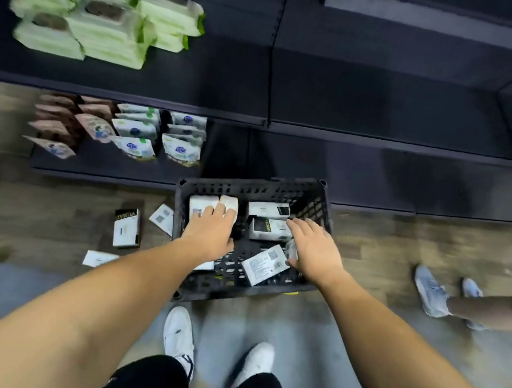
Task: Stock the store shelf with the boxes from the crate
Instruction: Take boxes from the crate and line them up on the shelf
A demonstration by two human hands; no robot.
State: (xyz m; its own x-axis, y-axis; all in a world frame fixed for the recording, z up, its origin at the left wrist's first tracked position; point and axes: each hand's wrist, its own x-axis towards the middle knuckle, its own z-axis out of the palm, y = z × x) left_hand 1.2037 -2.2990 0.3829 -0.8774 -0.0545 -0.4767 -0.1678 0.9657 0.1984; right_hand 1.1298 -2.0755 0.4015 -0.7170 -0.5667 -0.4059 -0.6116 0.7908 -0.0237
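Observation:
A black plastic crate (253, 190) stands on the floor in front of the dark store shelf (384, 177). Several white boxes with black print lie loose inside it. My left hand (210, 232) reaches into the crate's left side, its straight fingers resting on a white box (200, 204). My right hand (317, 252) is in the crate's right side. Its fingers spread over another white box (267, 230), and its thumb is next to a tilted box (263, 264). Neither hand plainly grips anything.
Green-and-white wipe packs (101, 18) are stacked on the upper shelf at left, and pouches (143, 134) fill the lower shelf's left end. Three white boxes (126, 228) lie on the floor left of the crate. Another person's feet (434, 289) stand at right.

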